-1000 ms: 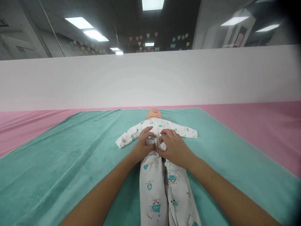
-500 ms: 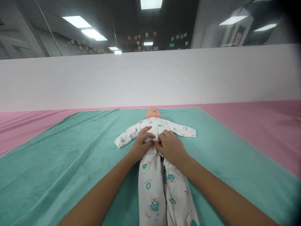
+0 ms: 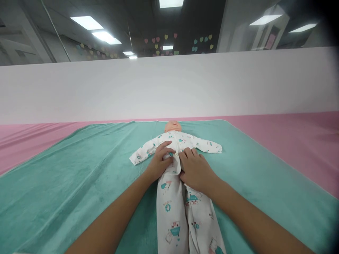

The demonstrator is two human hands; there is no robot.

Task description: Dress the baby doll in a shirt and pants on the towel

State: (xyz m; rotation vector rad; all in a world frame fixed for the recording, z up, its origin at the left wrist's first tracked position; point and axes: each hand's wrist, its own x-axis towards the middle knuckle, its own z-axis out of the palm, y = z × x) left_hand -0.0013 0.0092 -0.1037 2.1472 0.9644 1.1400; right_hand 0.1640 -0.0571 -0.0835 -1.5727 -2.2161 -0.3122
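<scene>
A baby doll [image 3: 173,126] lies on its back in a white printed baby shirt [image 3: 206,144] and matching trousers [image 3: 172,215]. My left hand [image 3: 160,162] rests on the shirt's front, thumb and forefinger closed on the cloth beside a small pale button [image 3: 177,154]. Opposite it, my right hand [image 3: 196,167] has its fingers curled over the other front edge of the shirt, thumb tucked lower by the hem. The right fingertips are partly hidden. Both sleeves stretch out to the sides, and the trouser legs run toward me.
Under the doll is a wrinkled green blanket [image 3: 79,187], spread over a pink cover [image 3: 296,148]. A low white wall [image 3: 169,90] stands behind, with dark glass above it reflecting ceiling lights and heart-shaped decorations.
My right thumb has drawn back from the left fingertips and moved down toward the hem. The button and the shirt's lower front show more. My left hand has barely moved.
</scene>
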